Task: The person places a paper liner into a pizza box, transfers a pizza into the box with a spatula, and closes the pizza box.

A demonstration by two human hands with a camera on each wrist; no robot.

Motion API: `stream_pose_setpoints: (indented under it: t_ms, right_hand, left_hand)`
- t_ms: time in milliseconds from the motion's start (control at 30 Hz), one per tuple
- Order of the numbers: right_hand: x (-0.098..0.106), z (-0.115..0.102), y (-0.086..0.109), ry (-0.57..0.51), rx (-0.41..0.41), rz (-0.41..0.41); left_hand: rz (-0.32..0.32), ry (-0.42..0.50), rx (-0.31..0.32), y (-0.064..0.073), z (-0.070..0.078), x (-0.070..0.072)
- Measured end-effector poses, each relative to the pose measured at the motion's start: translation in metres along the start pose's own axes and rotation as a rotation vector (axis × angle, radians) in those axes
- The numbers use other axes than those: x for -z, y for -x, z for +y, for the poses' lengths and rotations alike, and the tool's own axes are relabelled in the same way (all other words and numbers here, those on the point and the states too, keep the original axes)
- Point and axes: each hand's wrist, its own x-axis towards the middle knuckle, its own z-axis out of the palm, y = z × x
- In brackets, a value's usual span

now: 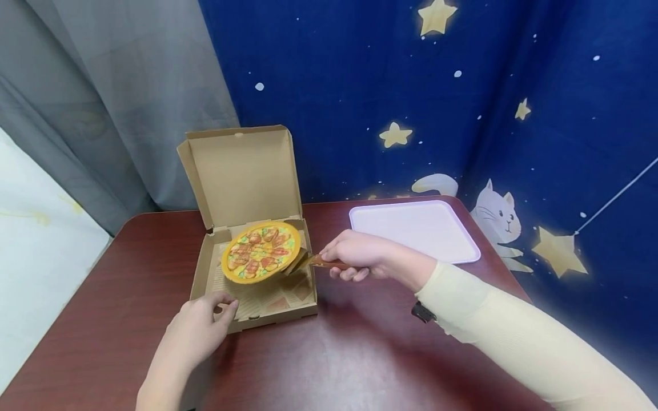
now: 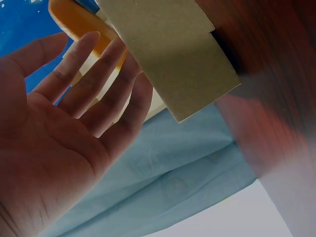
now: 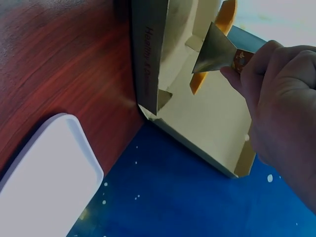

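Pizza (image 1: 261, 252) is sitting tilted on the spatula (image 3: 215, 53); right hand (image 1: 357, 254) is gripping its handle; left hand (image 1: 199, 326) is hovering, fingers loosely bent, by the open box's (image 1: 249, 197) near left corner; pizza is hanging over that box; white tray (image 1: 413, 229) is lying far right on the table (image 1: 354, 359).

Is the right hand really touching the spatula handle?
Touching. The head view shows it: the right hand has its fingers curled round the brown spatula handle, with no gap between them.
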Motion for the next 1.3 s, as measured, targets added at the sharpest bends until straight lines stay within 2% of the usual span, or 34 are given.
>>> stream_pose_setpoints:
  t_ms: [267, 467, 567, 667, 733, 833, 1033, 1167, 1300]
  right_hand:
    - [-0.009, -0.004, -0.014, 0.037, -0.02, -0.022]
    - [-0.013, -0.006, -0.017, 0.057, -0.042, -0.035]
    - [-0.015, -0.008, -0.019, 0.076, -0.049, -0.026]
    - [-0.017, -0.011, -0.022, 0.099, -0.052, -0.014]
    - [-0.019, -0.012, -0.024, 0.11, -0.055, -0.005]
    - [-0.019, -0.014, -0.027, 0.113, -0.07, 0.007]
    - [-0.016, -0.018, -0.031, 0.092, -0.103, 0.007]
    - [-0.015, -0.023, -0.031, 0.087, -0.111, 0.001]
    - [-0.012, -0.028, -0.028, 0.084, -0.115, -0.009]
  left_hand:
    - [0.035, -0.035, 0.011, 0.003, -0.006, 0.001]
    - [0.109, -0.068, -0.016, 0.005, -0.012, 0.0]
    - [0.128, -0.112, 0.0, 0.004, -0.015, -0.001]
    - [0.091, -0.165, 0.054, 0.004, -0.02, -0.001]
    - [0.034, -0.184, 0.092, 0.004, -0.024, 0.001]
    - [-0.049, -0.183, 0.136, 0.003, -0.029, 0.003]
    - [-0.163, -0.184, 0.2, 0.003, -0.034, 0.003]
    - [-0.204, -0.189, 0.214, 0.003, -0.033, 0.004]
    - [-0.201, -0.19, 0.209, 0.003, -0.033, 0.004]
